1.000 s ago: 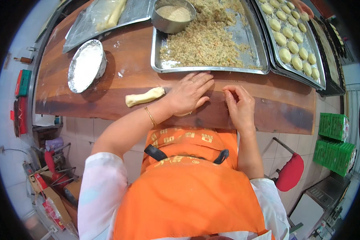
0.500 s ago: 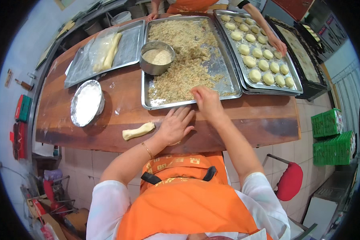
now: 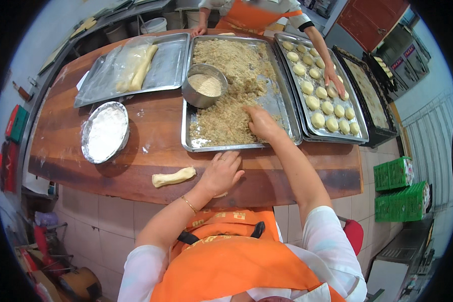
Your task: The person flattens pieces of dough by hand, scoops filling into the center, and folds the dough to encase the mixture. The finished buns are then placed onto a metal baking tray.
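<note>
My left hand (image 3: 221, 173) lies palm down at the near table edge, fingers stretched out and thumb apart. A sliver of pale dough (image 3: 220, 195) peeks out beneath it. Left of that hand rests a short roll of dough (image 3: 173, 176), apart from it. My right hand (image 3: 262, 124) reaches over the rim of a large metal tray, its bent fingers at the crumbly tan mixture (image 3: 216, 128) spread there. What those fingers hold is hidden. In the same tray (image 3: 283, 98), a steel bowl (image 3: 201, 95) with pale crumbs sits on the mixture.
A bowl of white flour (image 3: 105, 132) stands at left. Behind it, a tray (image 3: 168, 63) holds long dough under plastic film. At right, a co-worker's hand (image 3: 334, 83) touches round dough pieces on another tray (image 3: 362, 132). Green crates (image 3: 400, 201) stand on the floor.
My right hand has moved from the tray's near edge further in over the mixture. My left hand stays by the table edge. The co-worker's hand has shifted among the dough rounds.
</note>
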Action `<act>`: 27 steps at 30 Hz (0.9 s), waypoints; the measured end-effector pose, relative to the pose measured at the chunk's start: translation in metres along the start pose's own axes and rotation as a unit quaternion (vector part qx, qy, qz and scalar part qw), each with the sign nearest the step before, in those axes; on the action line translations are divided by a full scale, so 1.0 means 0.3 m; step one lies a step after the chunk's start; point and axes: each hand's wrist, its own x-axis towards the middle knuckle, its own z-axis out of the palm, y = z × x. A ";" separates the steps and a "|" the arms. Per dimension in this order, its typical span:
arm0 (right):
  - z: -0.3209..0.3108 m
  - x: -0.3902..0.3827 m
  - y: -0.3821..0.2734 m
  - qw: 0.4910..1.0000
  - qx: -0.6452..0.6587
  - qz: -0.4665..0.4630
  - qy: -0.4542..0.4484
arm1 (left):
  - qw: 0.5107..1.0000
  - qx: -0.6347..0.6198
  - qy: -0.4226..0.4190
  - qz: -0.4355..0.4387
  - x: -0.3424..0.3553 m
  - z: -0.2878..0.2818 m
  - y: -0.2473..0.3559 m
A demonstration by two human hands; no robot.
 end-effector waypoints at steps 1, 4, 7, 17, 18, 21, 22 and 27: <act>0.010 0.009 0.008 0.999 0.002 0.032 0.028 | 1.000 -0.005 0.004 0.003 0.001 0.004 0.000; -0.008 0.059 -0.089 0.989 -0.061 0.130 -0.025 | 1.000 -0.006 0.008 -0.002 -0.012 0.003 -0.006; 0.046 0.057 -0.166 0.983 -0.157 0.071 -0.061 | 1.000 -0.013 0.018 0.005 -0.010 0.009 -0.009; 0.103 0.108 -0.096 0.996 -0.074 0.039 -0.032 | 0.999 -0.020 0.033 0.003 -0.017 -0.001 -0.015; 0.119 0.111 -0.052 0.994 -0.070 0.083 0.008 | 0.999 -0.027 0.036 0.009 -0.007 -0.011 -0.008; 0.126 0.108 0.052 0.961 0.162 0.185 0.128 | 0.998 -0.044 0.042 0.017 0.004 -0.019 0.004; 0.124 0.102 0.068 0.924 0.273 0.211 0.167 | 0.998 -0.044 0.045 0.018 0.007 -0.016 0.004; 0.016 0.065 -0.100 0.868 0.447 0.212 0.052 | 0.999 -0.035 0.041 -0.004 -0.022 -0.010 -0.003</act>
